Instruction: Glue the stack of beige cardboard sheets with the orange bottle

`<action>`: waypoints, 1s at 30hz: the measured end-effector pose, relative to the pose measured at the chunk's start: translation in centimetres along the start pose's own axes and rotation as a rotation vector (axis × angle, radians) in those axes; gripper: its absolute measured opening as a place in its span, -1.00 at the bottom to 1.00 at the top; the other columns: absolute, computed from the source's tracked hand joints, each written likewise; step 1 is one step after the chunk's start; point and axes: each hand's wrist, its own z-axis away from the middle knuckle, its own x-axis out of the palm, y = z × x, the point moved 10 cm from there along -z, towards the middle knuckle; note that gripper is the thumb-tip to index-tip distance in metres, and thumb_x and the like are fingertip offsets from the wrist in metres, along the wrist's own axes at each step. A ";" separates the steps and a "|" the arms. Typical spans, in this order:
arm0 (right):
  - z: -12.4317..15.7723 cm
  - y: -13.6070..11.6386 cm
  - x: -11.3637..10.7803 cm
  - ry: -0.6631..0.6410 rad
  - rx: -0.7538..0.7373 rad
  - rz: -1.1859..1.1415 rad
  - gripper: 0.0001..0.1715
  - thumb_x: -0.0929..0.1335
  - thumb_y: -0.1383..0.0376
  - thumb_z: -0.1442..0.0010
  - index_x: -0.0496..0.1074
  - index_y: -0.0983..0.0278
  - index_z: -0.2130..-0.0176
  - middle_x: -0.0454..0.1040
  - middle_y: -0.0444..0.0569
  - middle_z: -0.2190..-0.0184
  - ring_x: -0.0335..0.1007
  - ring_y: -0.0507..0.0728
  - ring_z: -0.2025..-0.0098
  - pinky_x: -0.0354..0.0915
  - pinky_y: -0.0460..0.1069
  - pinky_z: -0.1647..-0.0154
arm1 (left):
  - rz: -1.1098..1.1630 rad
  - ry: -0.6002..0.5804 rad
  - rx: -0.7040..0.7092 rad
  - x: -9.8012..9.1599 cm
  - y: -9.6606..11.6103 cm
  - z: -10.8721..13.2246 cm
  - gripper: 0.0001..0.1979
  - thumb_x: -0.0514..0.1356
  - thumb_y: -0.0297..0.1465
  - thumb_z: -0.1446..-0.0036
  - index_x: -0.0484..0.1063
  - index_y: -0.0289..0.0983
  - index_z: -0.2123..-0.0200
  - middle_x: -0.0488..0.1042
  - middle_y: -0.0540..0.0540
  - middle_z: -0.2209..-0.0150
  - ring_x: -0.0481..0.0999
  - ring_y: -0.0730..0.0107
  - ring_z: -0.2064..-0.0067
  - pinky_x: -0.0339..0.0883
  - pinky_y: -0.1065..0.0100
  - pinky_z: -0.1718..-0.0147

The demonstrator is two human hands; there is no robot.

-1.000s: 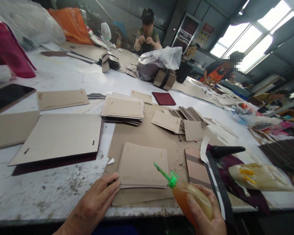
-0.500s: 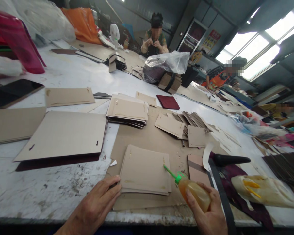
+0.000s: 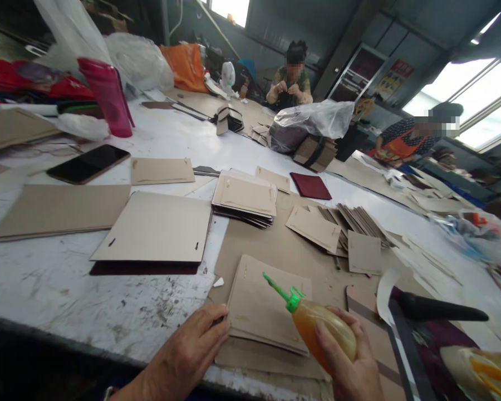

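Observation:
My right hand is wrapped round a soft glue bottle of amber liquid. Its green nozzle points up and left, over a small stack of beige sheets. Yellowish glue streaks mark the top sheet near its edges. My left hand is closed at the stack's left edge, thumb and forefinger against it; the fingertips are partly hidden. Under the stack lies a larger brown board.
Left are a large beige folder, a phone and a pink bottle. Beyond stand piled cards and a maroon piece. A black-handled tool lies right. Two co-workers sit farther back.
The view has swung left, so the table things sit farther right. The nozzle has moved from the top sheet's right edge to over its middle. My left hand stays at the stack's left edge.

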 end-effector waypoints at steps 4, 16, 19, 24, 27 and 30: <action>0.1 -1.1 2.5 -0.054 -0.090 0.234 -0.37 0.37 -0.14 0.12 0.35 0.22 0.19 0.41 -0.05 0.25 0.37 0.16 0.26 0.33 0.03 0.19 | 0.012 -0.012 -0.006 0.1 0.0 0.0 -0.73 -0.02 -0.59 -0.20 0.40 -0.30 0.13 0.45 -0.16 0.12 0.44 0.41 0.02 0.36 0.44 0.00; -1.6 -3.5 5.7 -0.128 -0.484 0.391 -0.48 0.37 -0.01 0.01 0.31 0.24 0.15 0.38 0.00 0.22 0.36 0.17 0.20 0.31 0.06 0.18 | 0.024 -0.006 -0.019 0.1 -0.2 -0.2 -0.74 -0.03 -0.60 -0.19 0.41 -0.32 0.17 0.45 -0.18 0.15 0.46 0.39 0.06 0.39 0.45 0.04; -0.8 -3.8 5.6 -0.166 -0.466 0.381 -0.51 0.38 -0.01 0.02 0.33 0.23 0.17 0.39 -0.03 0.24 0.37 0.15 0.22 0.31 0.04 0.19 | 0.025 -0.005 -0.029 -0.1 -0.3 -0.3 -0.74 -0.03 -0.57 -0.20 0.42 -0.31 0.18 0.46 -0.18 0.15 0.47 0.38 0.07 0.40 0.44 0.05; 0.0 -2.4 4.1 -0.114 -0.141 0.188 -0.45 0.41 -0.07 0.12 0.34 0.19 0.21 0.40 -0.08 0.27 0.36 0.18 0.23 0.30 0.10 0.12 | 0.026 0.012 -0.011 -0.1 -0.2 -0.2 -0.75 -0.03 -0.57 -0.21 0.42 -0.30 0.19 0.47 -0.18 0.15 0.47 0.38 0.06 0.41 0.43 0.06; 0.0 0.7 3.8 -0.129 0.201 -0.288 -0.42 0.43 -0.06 0.12 0.31 0.18 0.18 0.40 -0.09 0.23 0.38 0.19 0.22 0.38 0.13 0.23 | -0.002 0.023 0.003 -0.2 -0.1 -0.1 -0.76 -0.02 -0.54 -0.23 0.40 -0.29 0.15 0.46 -0.15 0.14 0.46 0.41 0.05 0.39 0.44 0.04; -0.4 2.8 2.3 -0.080 0.311 -0.654 -0.46 0.45 0.04 0.12 0.32 0.20 0.16 0.40 -0.07 0.14 0.39 0.21 0.15 0.40 0.14 0.20 | -0.099 0.065 -0.037 -0.7 -0.5 -0.2 -0.77 0.01 -0.44 -0.24 0.36 -0.30 0.08 0.44 -0.16 0.09 0.43 0.37 0.02 0.39 0.38 0.03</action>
